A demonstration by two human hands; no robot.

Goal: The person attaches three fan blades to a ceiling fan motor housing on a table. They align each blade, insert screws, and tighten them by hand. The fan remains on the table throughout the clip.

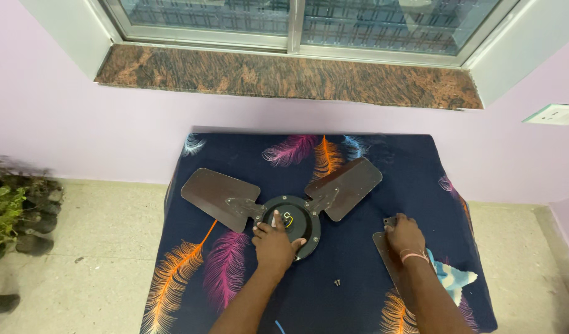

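A dark ceiling-fan motor hub (297, 216) lies on a table covered with a dark blue feather-print cloth (408, 167). Two brown blades are attached to it, one pointing left (218, 195) and one pointing upper right (347, 185). My left hand (274, 244) rests on the hub's near side, fingers bent over its rim. My right hand (404, 234) grips the bracket end of a third, loose blade (386, 256) that lies on the cloth under my forearm. A small screw (337, 282) lies on the cloth between my arms.
A granite window sill (284, 77) and a window run along the lilac wall behind the table. Potted plants (12, 210) stand on the tiled floor at left. A wall socket (556, 114) sits at right.
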